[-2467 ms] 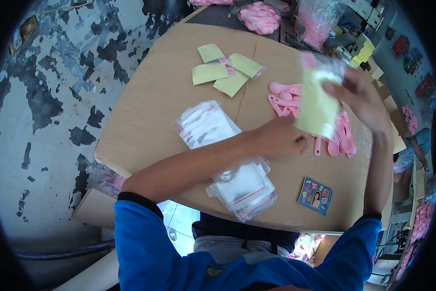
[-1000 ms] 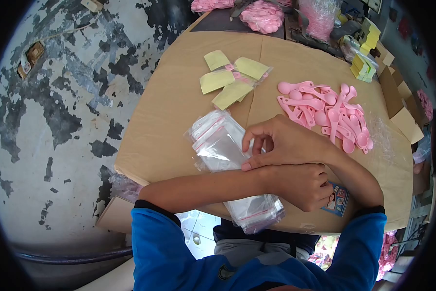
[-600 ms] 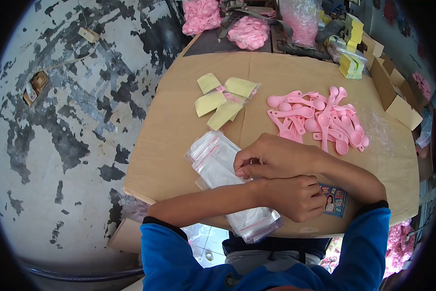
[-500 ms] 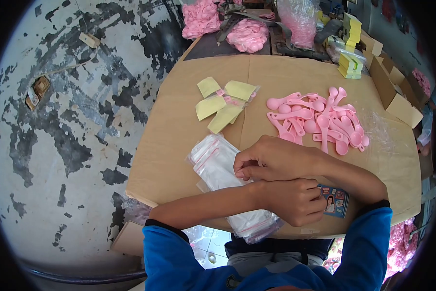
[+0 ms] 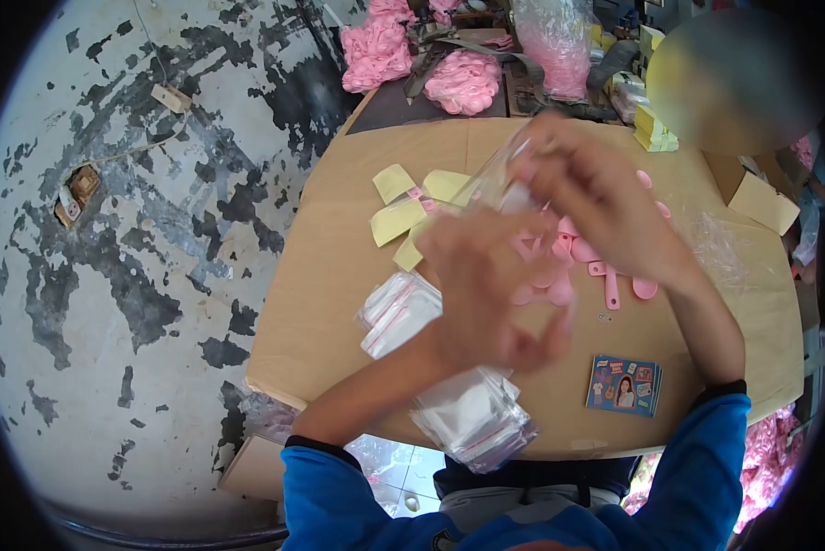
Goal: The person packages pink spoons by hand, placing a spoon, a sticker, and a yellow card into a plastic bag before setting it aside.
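My right hand [image 5: 596, 188], blurred by motion, is raised over the pink spoons and pinches a clear plastic bag [image 5: 499, 182]. My left hand [image 5: 486, 285] is just below and to the left, also blurred, its thumb and fingers apart with nothing visible in them. Under the left hand lies a stack of clear zip bags [image 5: 478, 418], partly covered by the hand and wrist. Pink measuring spoons [image 5: 611, 286] lie in a pile behind both hands, largely hidden. A stack of printed cards [image 5: 623, 386] sits near my right forearm.
Yellow cards with pink pieces in clear bags [image 5: 396, 225] lie at the table's left. Pink bundles [image 5: 463, 81] and yellow stacks [image 5: 653, 130] stand at the back. A cardboard box [image 5: 752, 193] is at the right edge. A blurred person [image 5: 734, 78] appears at upper right.
My hands have uncrossed and risen from the zip bags toward the spoon pile. A clear bag now shows in my right hand. The card stack is uncovered, and a person has appeared at upper right.
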